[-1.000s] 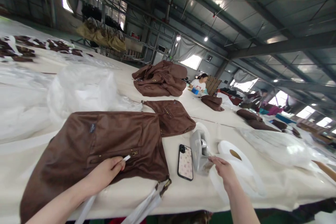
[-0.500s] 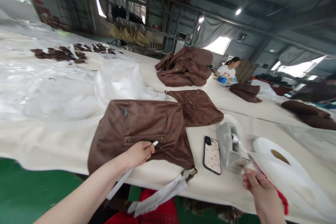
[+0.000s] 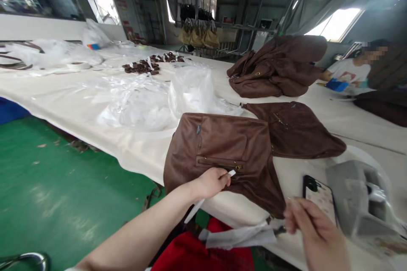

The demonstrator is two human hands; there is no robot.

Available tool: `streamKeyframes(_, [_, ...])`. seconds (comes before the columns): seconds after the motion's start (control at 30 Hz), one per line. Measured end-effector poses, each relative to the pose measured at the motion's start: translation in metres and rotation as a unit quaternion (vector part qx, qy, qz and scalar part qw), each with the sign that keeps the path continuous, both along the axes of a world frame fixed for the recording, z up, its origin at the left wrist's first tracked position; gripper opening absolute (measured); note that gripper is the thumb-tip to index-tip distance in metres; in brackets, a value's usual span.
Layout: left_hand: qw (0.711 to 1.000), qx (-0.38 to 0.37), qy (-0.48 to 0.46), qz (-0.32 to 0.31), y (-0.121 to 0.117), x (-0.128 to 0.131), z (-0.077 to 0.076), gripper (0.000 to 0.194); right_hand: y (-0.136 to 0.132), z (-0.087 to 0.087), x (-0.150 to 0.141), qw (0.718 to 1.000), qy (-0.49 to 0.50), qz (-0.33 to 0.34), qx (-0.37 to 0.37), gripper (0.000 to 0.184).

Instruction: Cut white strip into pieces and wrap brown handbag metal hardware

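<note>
My left hand [image 3: 213,183] is closed on a white strip [image 3: 195,211], one end poking out past the fingertips and the rest hanging below the wrist. It is over the front of a brown bag [image 3: 222,137], just below the zipper. Translucent wrapping [image 3: 241,235] covers the bag's strap, which hangs over the table edge. Slightly blurred, my right hand [image 3: 314,224] has thumb and fingers pinched together near the strap's metal fitting; whatever lies between them is too small to make out. Beside it are a patterned phone [image 3: 322,197] and a grey tape dispenser [image 3: 352,194].
A second brown bag [image 3: 305,129] lies behind the first. Farther back rises a heap of brown bags [image 3: 276,67]. Clear plastic [image 3: 140,106] and small brown pieces [image 3: 141,67] lie on the left. A person [image 3: 349,67] is at the far right.
My right hand has left the tape dispenser and moved left to the bag's strap end. My left hand keeps hold of the white strip. The view has turned left.
</note>
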State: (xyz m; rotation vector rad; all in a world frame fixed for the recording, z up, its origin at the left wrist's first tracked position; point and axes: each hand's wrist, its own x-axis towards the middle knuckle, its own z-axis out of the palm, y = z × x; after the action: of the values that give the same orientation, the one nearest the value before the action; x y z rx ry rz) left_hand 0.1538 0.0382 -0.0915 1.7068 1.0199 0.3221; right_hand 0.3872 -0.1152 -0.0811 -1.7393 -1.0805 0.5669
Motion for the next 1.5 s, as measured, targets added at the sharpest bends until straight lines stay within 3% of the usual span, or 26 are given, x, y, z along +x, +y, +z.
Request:
streamKeyframes(0.1, [0.999,0.032,-0.005,-0.011,-0.001,-0.001,0.003,0.022,0.056,0.014,-0.062,0.985,0.085,0.14,-0.047,0.037])
streamKeyframes(0.17, [0.999,0.046,-0.012,-0.017,-0.001,-0.002,0.004,0.022,0.081,0.007,-0.078,0.974,0.098,0.196,-0.063,0.04])
streamKeyframes(0.23, [0.998,0.051,-0.022,-0.022,0.0,-0.003,0.005,0.022,0.095,-0.008,-0.08,0.969,0.099,0.208,-0.09,0.04])
streamKeyframes(0.37, [0.998,-0.005,-0.056,0.0,-0.001,-0.003,0.004,0.018,0.101,-0.029,-0.074,0.967,0.097,0.196,-0.135,0.036])
streamKeyframes(0.57, [0.981,-0.152,-0.088,0.082,0.002,0.007,0.004,0.033,0.097,-0.023,-0.071,0.956,0.128,0.214,-0.151,0.033])
streamKeyframes(0.7, [0.962,-0.251,-0.09,0.058,0.005,0.005,0.012,0.031,0.093,-0.022,-0.066,0.93,0.188,0.275,-0.152,0.031])
streamKeyframes(0.77, [0.938,-0.332,-0.101,0.015,0.002,0.0,0.018,0.026,0.091,-0.023,-0.066,0.929,0.184,0.288,-0.144,0.029])
streamKeyframes(0.87, [0.86,-0.481,-0.169,-0.017,-0.009,-0.004,0.022,0.024,0.09,-0.024,-0.07,0.941,0.149,0.28,-0.119,0.024])
streamKeyframes(0.93, [0.823,-0.526,-0.214,0.0,-0.016,-0.003,0.02,0.023,0.092,-0.024,-0.072,0.948,0.128,0.267,-0.121,0.025])
streamKeyframes(0.97, [0.823,-0.524,-0.22,0.009,-0.019,-0.001,0.018,0.024,0.093,-0.024,-0.073,0.949,0.123,0.26,-0.13,0.027])
streamKeyframes(1.03, [0.843,-0.493,-0.214,0.023,-0.024,0.003,0.015,0.029,0.098,-0.024,-0.073,0.949,0.12,0.249,-0.153,0.031])
streamKeyframes(1.1, [0.888,-0.413,-0.199,0.038,-0.027,0.008,0.012,0.038,0.101,-0.024,-0.072,0.949,0.121,0.243,-0.162,0.034])
streamKeyframes(1.17, [0.952,-0.237,-0.181,0.068,-0.028,0.009,0.011,0.044,0.102,-0.024,-0.07,0.95,0.121,0.241,-0.159,0.034])
streamKeyframes(1.23, [0.989,0.002,-0.12,0.084,-0.029,0.006,0.013,0.041,0.098,-0.023,-0.069,0.952,0.138,0.233,-0.145,0.033])
streamKeyframes(1.3, [0.976,0.21,-0.008,0.061,-0.03,-0.001,0.015,0.035,0.093,-0.022,-0.067,0.949,0.188,0.219,-0.126,0.038])
streamKeyframes(1.37, [0.937,0.333,0.103,-0.001,-0.032,-0.007,0.016,0.029,0.089,-0.02,-0.066,0.937,0.251,0.213,-0.117,0.046])
streamKeyframes(1.5, [0.877,0.41,0.228,-0.102,-0.037,-0.01,0.016,0.041,0.087,-0.016,-0.066,0.914,0.311,0.221,-0.138,0.06])
